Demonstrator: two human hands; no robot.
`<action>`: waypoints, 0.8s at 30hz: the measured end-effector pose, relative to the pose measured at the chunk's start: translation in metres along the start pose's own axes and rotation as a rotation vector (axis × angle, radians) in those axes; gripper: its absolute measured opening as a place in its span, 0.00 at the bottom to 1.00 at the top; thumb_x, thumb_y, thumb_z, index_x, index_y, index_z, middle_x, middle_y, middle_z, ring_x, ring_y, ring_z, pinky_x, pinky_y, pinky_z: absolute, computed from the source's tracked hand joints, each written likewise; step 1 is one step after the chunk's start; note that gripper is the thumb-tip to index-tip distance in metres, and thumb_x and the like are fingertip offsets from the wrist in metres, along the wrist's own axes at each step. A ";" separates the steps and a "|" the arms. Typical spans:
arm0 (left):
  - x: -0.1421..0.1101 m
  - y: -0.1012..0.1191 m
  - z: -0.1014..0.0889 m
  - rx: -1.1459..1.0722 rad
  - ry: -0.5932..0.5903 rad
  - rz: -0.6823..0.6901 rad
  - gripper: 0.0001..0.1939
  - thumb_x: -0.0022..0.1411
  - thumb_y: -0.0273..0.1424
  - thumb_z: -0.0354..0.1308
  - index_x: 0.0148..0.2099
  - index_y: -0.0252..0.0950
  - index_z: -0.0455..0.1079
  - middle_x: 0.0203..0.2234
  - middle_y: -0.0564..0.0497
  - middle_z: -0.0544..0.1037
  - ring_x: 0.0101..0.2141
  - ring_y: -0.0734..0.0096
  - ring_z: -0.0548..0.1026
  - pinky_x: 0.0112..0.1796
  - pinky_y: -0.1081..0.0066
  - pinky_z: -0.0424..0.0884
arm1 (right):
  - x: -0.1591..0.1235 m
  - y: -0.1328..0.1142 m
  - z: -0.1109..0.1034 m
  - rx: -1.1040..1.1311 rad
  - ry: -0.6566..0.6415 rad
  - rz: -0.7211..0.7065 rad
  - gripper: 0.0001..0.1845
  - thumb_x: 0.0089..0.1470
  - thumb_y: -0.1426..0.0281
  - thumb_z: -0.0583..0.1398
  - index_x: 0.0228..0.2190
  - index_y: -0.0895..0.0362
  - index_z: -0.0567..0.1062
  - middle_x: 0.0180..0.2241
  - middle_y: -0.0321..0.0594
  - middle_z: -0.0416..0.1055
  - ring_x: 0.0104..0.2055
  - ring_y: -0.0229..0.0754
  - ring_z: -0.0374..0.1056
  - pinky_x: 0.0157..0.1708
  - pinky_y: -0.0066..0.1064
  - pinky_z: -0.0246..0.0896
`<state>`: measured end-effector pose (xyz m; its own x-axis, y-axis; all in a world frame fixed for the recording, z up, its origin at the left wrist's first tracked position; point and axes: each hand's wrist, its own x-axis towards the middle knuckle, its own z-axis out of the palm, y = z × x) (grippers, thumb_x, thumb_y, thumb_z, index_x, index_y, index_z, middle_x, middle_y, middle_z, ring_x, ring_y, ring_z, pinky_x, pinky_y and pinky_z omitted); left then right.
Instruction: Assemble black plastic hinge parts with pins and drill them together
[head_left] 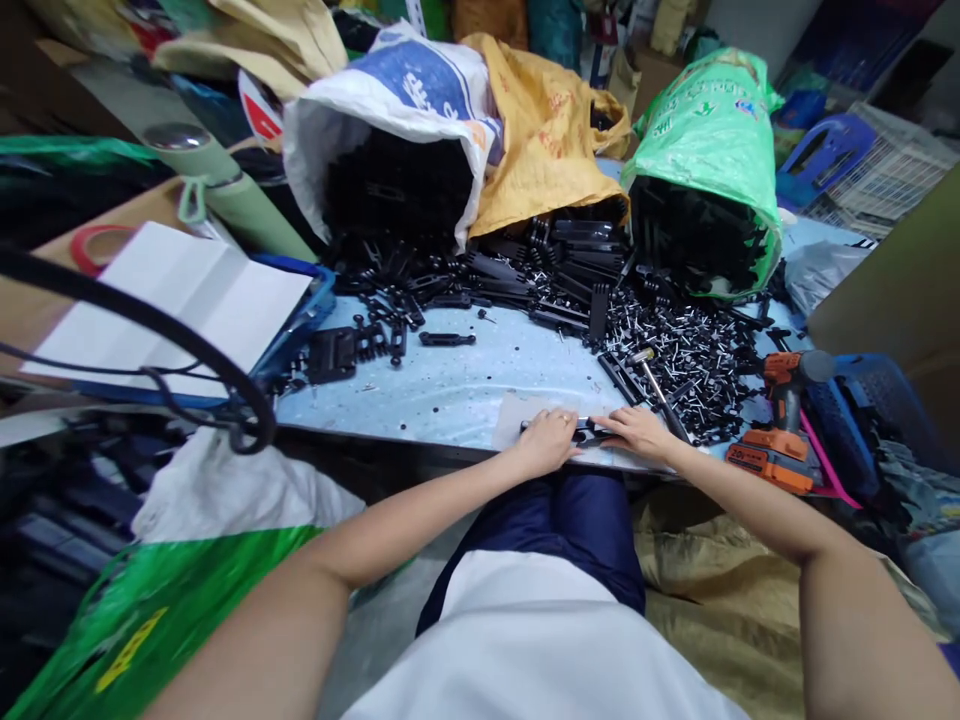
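My left hand [550, 438] and my right hand [636, 431] meet at the near edge of a light blue table [465, 385]. Both rest on a flat black plastic part [583, 432] that lies on a grey pad. The fingers of each hand curl over the part and press on it from either side. A screwdriver [660, 390] lies just beyond my right hand, at the edge of a heap of small black screws [690, 355].
Black plastic strips [540, 270] spill from a white sack [390, 120], a yellow sack [547, 130] and a green sack [712, 140] at the back. An orange cordless drill [784, 410] stands at the right. White paper [187, 290] on a blue tray lies left, behind a black cable [187, 345].
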<state>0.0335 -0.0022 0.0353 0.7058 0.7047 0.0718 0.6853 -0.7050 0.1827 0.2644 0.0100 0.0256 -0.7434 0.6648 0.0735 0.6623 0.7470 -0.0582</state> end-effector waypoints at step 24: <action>-0.004 -0.032 0.002 -0.116 0.599 -0.005 0.33 0.60 0.52 0.36 0.52 0.33 0.66 0.32 0.40 0.76 0.32 0.64 0.74 0.32 0.69 0.67 | 0.087 -0.036 -0.018 0.279 0.359 0.666 0.20 0.55 0.61 0.51 0.46 0.58 0.65 0.47 0.51 0.65 0.51 0.52 0.58 0.50 0.45 0.51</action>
<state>0.0093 0.0168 0.0270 0.4558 0.6538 0.6040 0.6402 -0.7122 0.2878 0.1779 0.0405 0.0517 -0.0936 0.9640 0.2488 0.8727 0.1997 -0.4455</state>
